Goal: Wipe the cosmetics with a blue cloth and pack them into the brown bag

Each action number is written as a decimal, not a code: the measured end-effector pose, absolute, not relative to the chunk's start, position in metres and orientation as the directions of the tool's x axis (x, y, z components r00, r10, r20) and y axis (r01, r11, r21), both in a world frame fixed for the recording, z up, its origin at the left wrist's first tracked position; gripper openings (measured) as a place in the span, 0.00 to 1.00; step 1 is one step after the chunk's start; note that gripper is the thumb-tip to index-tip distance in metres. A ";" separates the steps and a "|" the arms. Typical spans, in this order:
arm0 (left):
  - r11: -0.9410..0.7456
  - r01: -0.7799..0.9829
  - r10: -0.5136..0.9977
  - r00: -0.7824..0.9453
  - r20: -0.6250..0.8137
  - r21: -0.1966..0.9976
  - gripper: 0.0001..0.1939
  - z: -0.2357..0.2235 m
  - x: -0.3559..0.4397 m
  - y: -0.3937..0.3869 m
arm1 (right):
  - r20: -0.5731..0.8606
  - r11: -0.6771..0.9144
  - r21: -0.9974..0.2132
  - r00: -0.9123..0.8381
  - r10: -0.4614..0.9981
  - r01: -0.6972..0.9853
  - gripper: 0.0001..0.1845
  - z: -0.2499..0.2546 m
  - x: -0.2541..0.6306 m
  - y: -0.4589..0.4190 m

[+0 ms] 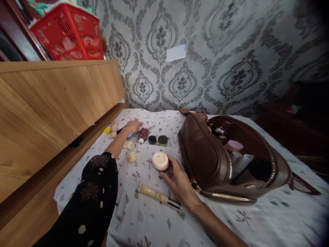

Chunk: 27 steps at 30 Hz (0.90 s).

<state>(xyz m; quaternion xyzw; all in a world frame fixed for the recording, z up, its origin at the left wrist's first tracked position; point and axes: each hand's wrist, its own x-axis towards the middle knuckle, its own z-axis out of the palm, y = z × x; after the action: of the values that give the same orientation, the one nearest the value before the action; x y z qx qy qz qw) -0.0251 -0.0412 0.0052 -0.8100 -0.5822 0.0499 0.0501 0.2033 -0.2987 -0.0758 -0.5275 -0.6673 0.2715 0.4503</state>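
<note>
My left hand [133,126] reaches far across the bed and closes over a small item among the cosmetics near the headboard; what it grips is hidden. Beside it lie a pink tube [147,126], a dark red tube [142,135] and two dark round jars [157,140]. My right hand [177,180] is wrapped around a jar with a peach lid [160,161], just left of the open brown leather bag [205,154]. A cream tube [156,196] lies in front of that hand. The bag holds several cosmetics, among them a pink-lidded jar [233,145].
A wooden headboard [51,113] runs along the left. A red plastic basket [69,32] sits above it. The white floral bedsheet [257,219] covers the bed. Small yellow items [132,156] lie near my left forearm. Dark furniture [295,127] stands at the right.
</note>
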 end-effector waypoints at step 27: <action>-0.448 0.880 0.893 0.436 -0.108 -0.156 0.24 0.015 -0.029 -0.076 | 0.336 0.318 -0.824 -0.047 0.941 0.468 0.32 -0.079 0.203 -0.298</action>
<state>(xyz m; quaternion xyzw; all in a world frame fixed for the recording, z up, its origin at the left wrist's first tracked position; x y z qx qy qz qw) -0.0289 -0.0765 0.0147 -0.8465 -0.5238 0.0873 0.0384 0.2026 -0.2981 -0.0787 -0.5219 -0.6746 0.2616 0.4517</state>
